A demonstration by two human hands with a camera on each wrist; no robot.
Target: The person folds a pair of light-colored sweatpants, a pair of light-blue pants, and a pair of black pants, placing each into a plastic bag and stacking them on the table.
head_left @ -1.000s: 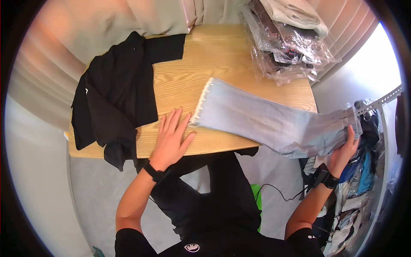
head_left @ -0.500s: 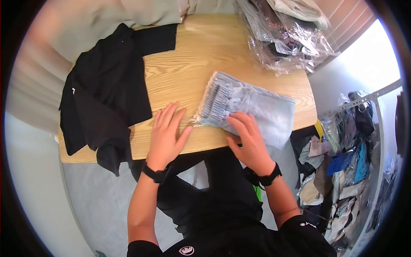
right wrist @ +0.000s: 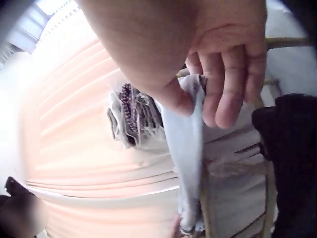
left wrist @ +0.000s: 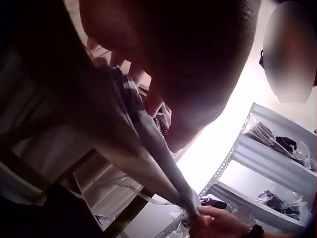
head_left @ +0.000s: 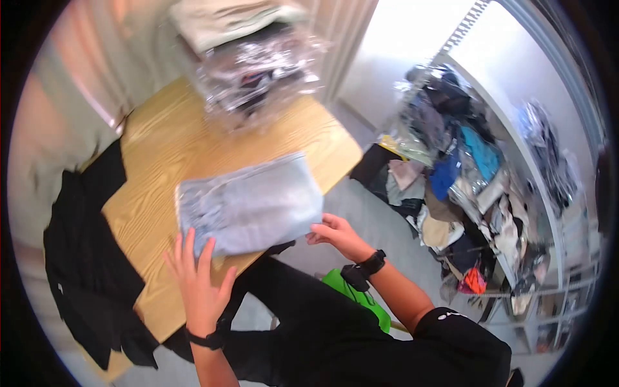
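Observation:
A pair of light blue jeans [head_left: 258, 203], folded over into a compact bundle, lies along the near edge of the wooden table [head_left: 161, 142]. Gathered elastic shows near its left end. My left hand [head_left: 201, 290] has its fingers spread and straight, with fingertips on the near left part of the denim. At the near right corner of the bundle, my right hand [head_left: 343, 237] pinches the folded edge. In the right wrist view the denim [right wrist: 184, 134] runs between thumb and fingers. A black garment [head_left: 90, 258] is spread on the table's left side.
Plastic-wrapped clothes [head_left: 258, 71] are stacked at the table's far side, with a pale folded garment [head_left: 225, 22] on top. To the right, bagged clothes [head_left: 464, 168] heap up by a metal shelf rack [head_left: 525, 155]. Something green [head_left: 358, 300] is below, near the person's legs.
The right hand brought the waist end of the jeans over onto the hem end, then shifted to the fold at the right. The head view has swung right; the left hand stays near the hem.

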